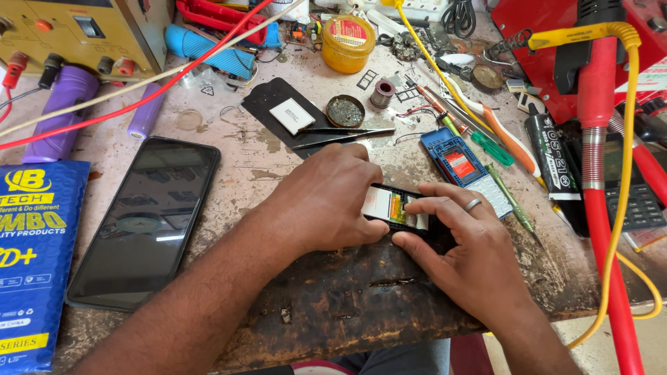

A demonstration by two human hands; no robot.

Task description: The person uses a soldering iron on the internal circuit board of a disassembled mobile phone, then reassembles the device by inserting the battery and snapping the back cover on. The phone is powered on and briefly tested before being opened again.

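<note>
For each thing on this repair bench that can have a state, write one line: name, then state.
small opened phone: back off, insides showing, held flat on the bench
left hand: pressing on the phone's left end
right hand: fingers on the phone's right end
large smartphone: screen dark, lying face up
yellow jar: lid on
round tin: open
tweezers: lying unused

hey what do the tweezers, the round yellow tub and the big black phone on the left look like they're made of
Tweezers: bare metal, going by the thin grey blades with a dull shine.
Round yellow tub: probably plastic, amber and slightly see-through, with a paper-like label on its lid.
Big black phone: a glossy face, likely glass, since it mirrors shapes above it; the rim material is unclear.
</note>
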